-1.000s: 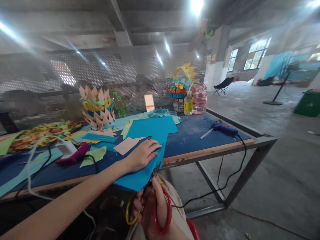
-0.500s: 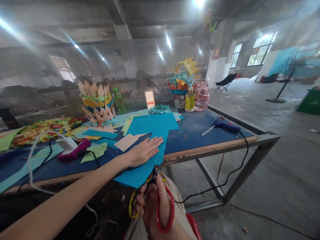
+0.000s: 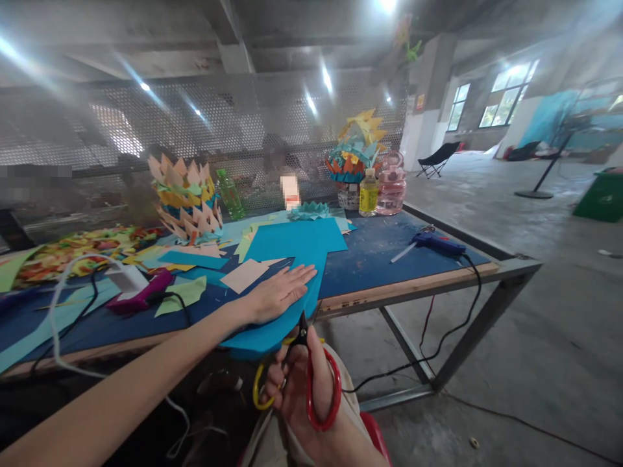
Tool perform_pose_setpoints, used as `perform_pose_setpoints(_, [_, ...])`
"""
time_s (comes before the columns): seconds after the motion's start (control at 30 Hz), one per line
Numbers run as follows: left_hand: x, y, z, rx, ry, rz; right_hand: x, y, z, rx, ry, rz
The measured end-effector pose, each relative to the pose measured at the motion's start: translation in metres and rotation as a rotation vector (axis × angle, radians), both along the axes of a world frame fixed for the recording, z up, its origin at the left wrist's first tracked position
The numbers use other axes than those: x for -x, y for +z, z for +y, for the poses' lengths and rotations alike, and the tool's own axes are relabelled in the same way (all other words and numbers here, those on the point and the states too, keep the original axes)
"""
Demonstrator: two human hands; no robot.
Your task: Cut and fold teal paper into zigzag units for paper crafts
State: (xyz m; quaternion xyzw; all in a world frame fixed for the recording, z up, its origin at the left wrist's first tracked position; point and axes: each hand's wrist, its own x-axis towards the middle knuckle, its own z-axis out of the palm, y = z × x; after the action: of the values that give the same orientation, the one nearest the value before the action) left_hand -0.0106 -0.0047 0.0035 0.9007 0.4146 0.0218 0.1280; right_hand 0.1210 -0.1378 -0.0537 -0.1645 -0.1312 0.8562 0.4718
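My left hand (image 3: 285, 292) lies flat on a bright blue sheet of paper (image 3: 296, 238), fingers stretched out and together. The sheet reaches over the front edge of the table, where its near part bends downward. In my right hand (image 3: 311, 395) is a pair of scissors (image 3: 302, 332) with one red and one yellow handle loop. The handles are spread apart, and the dark blades point up at the overhanging paper edge, just below my left hand. Whether the blades are around the paper I cannot tell. Beside my left wrist lies a pale pink paper piece (image 3: 244, 276).
A blue glue gun (image 3: 440, 243) lies at the table's right, its cord hanging off the edge. Left are a purple glue gun (image 3: 141, 295), a white charger (image 3: 127, 279) and paper scraps. Behind stand paper crowns (image 3: 187, 194), a green bottle (image 3: 230, 194), a yellow bottle (image 3: 368, 194) and a pink jug (image 3: 392, 188).
The scissors have risen slightly, with their handles spread. The near part of the blue paper has bent down over the table edge. My left hand has stayed on the sheet.
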Motion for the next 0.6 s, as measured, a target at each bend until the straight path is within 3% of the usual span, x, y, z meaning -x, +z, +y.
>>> perform_pose_setpoints(0.1, [0.000,0.000,0.000,0.007,0.005,0.004,-0.001,0.009,0.005,0.094,0.016,0.034])
perform_pose_setpoints(0.37, [0.001,-0.002,0.000,-0.002,0.003,-0.007,-0.004,0.004,0.009,0.088,0.033,0.037])
perform_pose_setpoints(0.6, [0.000,-0.001,-0.001,-0.021,-0.004,0.003,-0.006,0.011,0.018,0.105,0.031,0.108])
